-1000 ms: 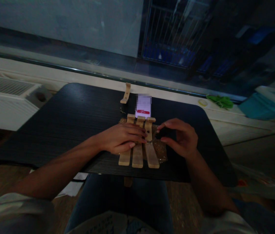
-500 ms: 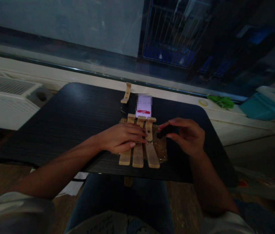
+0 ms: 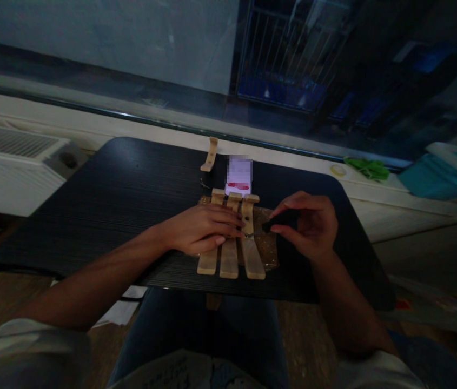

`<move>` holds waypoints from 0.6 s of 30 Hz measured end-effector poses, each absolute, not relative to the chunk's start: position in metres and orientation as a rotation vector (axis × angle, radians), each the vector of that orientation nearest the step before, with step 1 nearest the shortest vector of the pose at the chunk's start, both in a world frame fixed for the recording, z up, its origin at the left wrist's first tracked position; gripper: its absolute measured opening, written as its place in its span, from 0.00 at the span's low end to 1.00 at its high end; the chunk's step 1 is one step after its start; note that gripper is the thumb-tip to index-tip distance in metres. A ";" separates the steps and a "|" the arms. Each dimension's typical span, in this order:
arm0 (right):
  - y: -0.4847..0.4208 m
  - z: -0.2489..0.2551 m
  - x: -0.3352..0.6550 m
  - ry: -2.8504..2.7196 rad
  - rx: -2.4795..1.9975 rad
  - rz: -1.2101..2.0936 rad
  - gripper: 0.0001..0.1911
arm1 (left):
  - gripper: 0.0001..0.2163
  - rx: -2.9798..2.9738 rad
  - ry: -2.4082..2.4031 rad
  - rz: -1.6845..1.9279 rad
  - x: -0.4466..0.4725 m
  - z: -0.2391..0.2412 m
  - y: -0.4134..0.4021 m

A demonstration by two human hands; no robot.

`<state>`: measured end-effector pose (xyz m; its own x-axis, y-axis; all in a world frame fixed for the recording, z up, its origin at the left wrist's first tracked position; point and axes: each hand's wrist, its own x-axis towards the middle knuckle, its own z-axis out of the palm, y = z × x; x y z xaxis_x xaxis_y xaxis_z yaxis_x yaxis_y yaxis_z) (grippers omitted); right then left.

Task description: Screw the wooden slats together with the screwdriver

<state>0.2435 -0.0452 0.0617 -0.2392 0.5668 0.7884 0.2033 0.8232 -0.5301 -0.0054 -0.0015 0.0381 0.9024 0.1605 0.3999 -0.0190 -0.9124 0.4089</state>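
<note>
Three bent wooden pieces, the left (image 3: 207,263), the middle (image 3: 229,262) and the right (image 3: 255,262), lie side by side on a brown plastic-wrapped pad (image 3: 269,251). Across them rests my left hand (image 3: 207,229), fingers stretched out flat, covering their middles. A dark hole shows in the right piece's upper part. Just right of it, my right hand (image 3: 313,224) is closed in a pinch on a small dark-handled tool (image 3: 267,226). A thin shaft seems to run from it toward the right piece near my left fingertips; its tip is too small to make out.
Behind the pieces stands a lit phone (image 3: 239,175) on the dark table (image 3: 151,183). A separate bent wooden piece (image 3: 211,154) lies at the table's back edge. A green cloth-like item (image 3: 368,168) and a teal container (image 3: 429,175) sit on the sill to the right.
My right hand has shifted slightly and its fingers have changed their angle around the dark-handled tool. My left hand and the wooden pieces stay where they were.
</note>
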 end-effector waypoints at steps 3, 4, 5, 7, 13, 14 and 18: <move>-0.045 0.061 0.243 -1.810 -0.597 0.362 0.26 | 0.19 2.662 0.104 0.603 -0.005 0.038 -0.002; -0.045 0.061 0.243 -1.813 -0.590 0.347 0.27 | 0.19 2.662 0.104 0.605 -0.005 0.038 -0.001; -0.045 0.061 0.243 -1.824 -0.580 0.328 0.28 | 0.19 2.661 0.103 0.607 -0.006 0.038 -0.001; -0.044 0.061 0.244 -1.863 -0.571 0.288 0.28 | 0.19 2.657 0.105 0.610 -0.006 0.038 -0.001; -0.044 0.063 0.249 -1.960 -0.548 0.386 0.24 | 0.19 2.647 0.108 0.592 -0.006 0.038 -0.001; -0.045 0.064 0.250 -1.974 -0.540 0.444 0.23 | 0.19 2.644 0.105 0.593 -0.005 0.038 -0.001; -0.050 0.067 0.252 -1.982 -0.550 0.667 0.23 | 0.19 2.643 0.099 0.602 -0.005 0.038 -0.001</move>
<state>0.2518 -0.0496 0.0674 -0.4568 0.6193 0.6385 0.1075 0.7510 -0.6515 -0.0053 -0.0014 0.0383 0.9033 0.1600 0.3980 -0.0246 -0.9069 0.4205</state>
